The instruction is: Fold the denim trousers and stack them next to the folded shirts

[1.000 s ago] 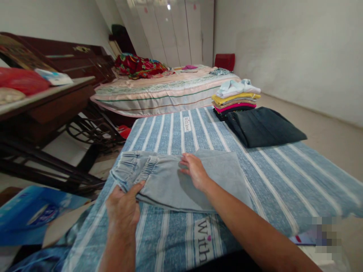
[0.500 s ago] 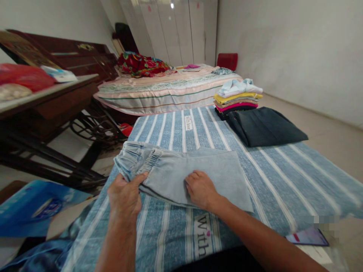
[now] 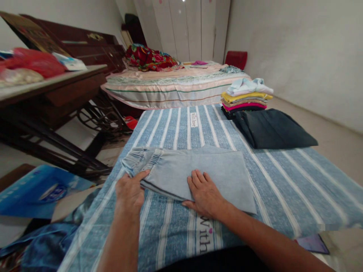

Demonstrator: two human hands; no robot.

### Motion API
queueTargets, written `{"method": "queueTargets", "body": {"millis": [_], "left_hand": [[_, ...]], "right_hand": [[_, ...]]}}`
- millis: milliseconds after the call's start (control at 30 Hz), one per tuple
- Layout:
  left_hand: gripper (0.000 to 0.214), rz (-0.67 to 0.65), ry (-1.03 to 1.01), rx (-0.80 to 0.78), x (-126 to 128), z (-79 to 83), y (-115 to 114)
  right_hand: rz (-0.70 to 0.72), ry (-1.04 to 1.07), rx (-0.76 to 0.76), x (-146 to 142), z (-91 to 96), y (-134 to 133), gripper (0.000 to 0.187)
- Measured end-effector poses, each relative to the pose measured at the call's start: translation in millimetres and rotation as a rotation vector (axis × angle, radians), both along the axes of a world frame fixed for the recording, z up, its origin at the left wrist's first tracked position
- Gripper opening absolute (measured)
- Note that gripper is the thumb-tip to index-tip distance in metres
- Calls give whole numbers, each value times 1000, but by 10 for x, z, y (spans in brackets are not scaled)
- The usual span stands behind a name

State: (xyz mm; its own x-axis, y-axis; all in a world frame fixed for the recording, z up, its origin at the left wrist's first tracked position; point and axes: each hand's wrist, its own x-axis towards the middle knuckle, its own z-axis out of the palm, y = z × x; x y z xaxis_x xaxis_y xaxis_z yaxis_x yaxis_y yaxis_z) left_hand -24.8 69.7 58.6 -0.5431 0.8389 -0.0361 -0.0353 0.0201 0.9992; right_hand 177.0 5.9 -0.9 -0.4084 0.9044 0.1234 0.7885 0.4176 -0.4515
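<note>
Light-blue jeans with a gathered elastic waist lie folded on a blue-and-white striped cloth. At the waist end, my left hand grips the jeans' near edge, thumb on top and the other fingers mostly hidden beneath. My right hand rests on the middle of the jeans, palm down with fingers stretched out; its thumb lies along the near edge. The jeans' legs extend to the right, past my right hand.
Dark folded trousers lie at the right, beside a stack of folded clothes. A sewing-machine table stands at the left, a blue package below it. Behind is a bed. A phone is at lower right.
My right hand has gone from curled fingers to lying flat on the jeans. My left hand keeps its grip at the waist. The view has shifted slightly.
</note>
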Motion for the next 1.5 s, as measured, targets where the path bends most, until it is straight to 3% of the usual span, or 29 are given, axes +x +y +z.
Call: {"method": "queueTargets", "body": {"millis": [100,267,467,833,1033,1167,1367,1500], "left_hand": [[34,0,-121,-19,8,15,16],[37,-21,-161,32,139,211,34],[36,-81,-149,93,306,383,40],[39,-173,-161,184,512,526,175],[30,-239,-87,194,723,678,389],[29,-230,-65,173,676,630,350],[34,-117,-142,144,278,255,103],[39,-30,-246,79,75,74,25]], "right_hand": [[19,-44,0,21,22,8,76],[5,-101,25,-48,3,-26,80],[-65,-94,33,-79,27,25,64],[-61,567,-205,335,217,290,34],[-70,742,-224,452,298,388,16],[-25,620,-188,417,235,309,23],[39,4,123,101,-10,8,49],[30,-226,213,-55,-97,-107,55]]}}
